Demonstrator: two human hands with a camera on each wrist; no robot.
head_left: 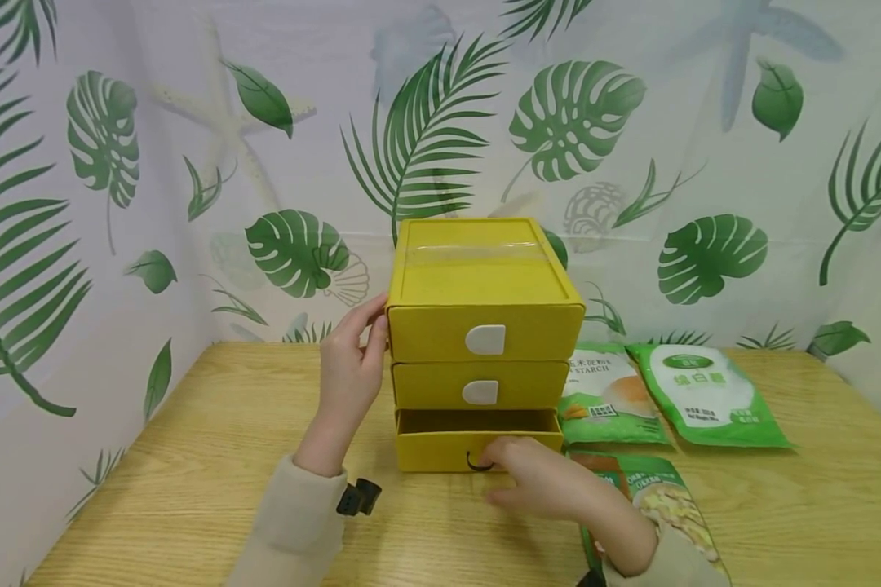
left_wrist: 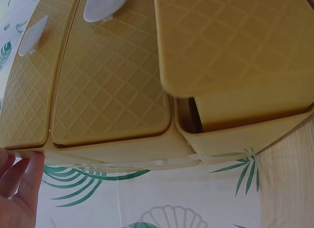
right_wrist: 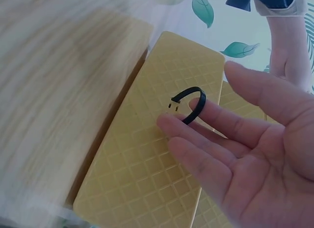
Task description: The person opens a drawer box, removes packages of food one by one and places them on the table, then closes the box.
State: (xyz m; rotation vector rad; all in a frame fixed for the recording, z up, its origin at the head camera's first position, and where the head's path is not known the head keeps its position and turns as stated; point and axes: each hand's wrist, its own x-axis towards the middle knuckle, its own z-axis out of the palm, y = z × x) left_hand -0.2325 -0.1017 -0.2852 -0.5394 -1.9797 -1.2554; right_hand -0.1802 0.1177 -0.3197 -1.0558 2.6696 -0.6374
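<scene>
A yellow three-drawer box stands upright in the head view; its bottom drawer is partly pulled out. My left hand rests its fingertips against the box's left side, near the top drawer. In the left wrist view those fingers touch the box's edge. My right hand is at the front of the bottom drawer, with fingers hooked at its black loop handle. The right thumb is spread away from the loop. What lies deep inside the drawer is hidden.
To the right of the box lie a starch packet and a green-and-white packet. Another green packet is partly covered by my right forearm. Behind the wooden table hangs a leaf-patterned cloth.
</scene>
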